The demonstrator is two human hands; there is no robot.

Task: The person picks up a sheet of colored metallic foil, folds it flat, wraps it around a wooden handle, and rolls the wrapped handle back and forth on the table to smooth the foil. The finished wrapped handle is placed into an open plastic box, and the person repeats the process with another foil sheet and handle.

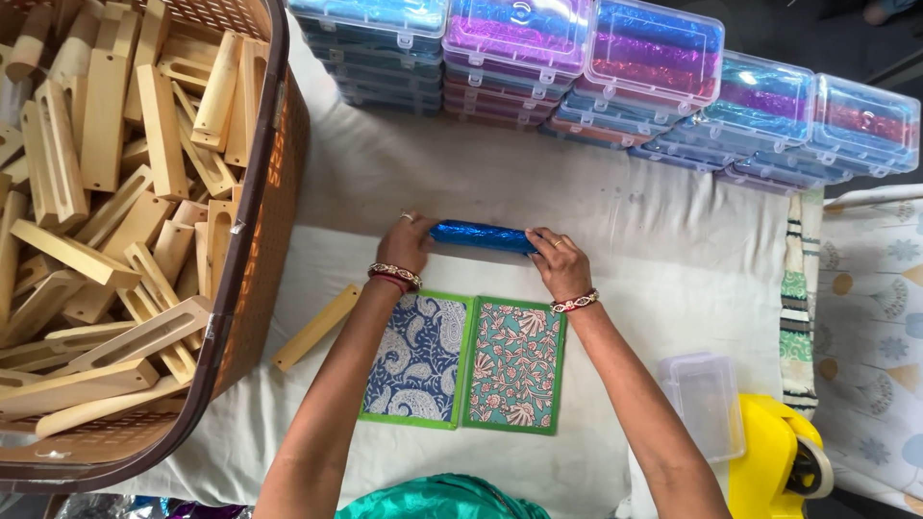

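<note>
Head view: the left hand (406,244) and right hand (558,261) hold a blue foil-wrapped bar (481,236) at its two ends, fingers clamped on it. The bar lies on the white-covered table (615,221), just above two patterned cloth pads (466,360).

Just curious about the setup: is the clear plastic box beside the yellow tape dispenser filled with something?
No, the clear box by the yellow dispenser looks empty.

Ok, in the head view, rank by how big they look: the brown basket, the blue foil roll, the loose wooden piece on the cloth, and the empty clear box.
1. Brown basket
2. Empty clear box, nearer the camera
3. Blue foil roll and loose wooden piece: look alike; both hands cover the roll's ends.
</note>
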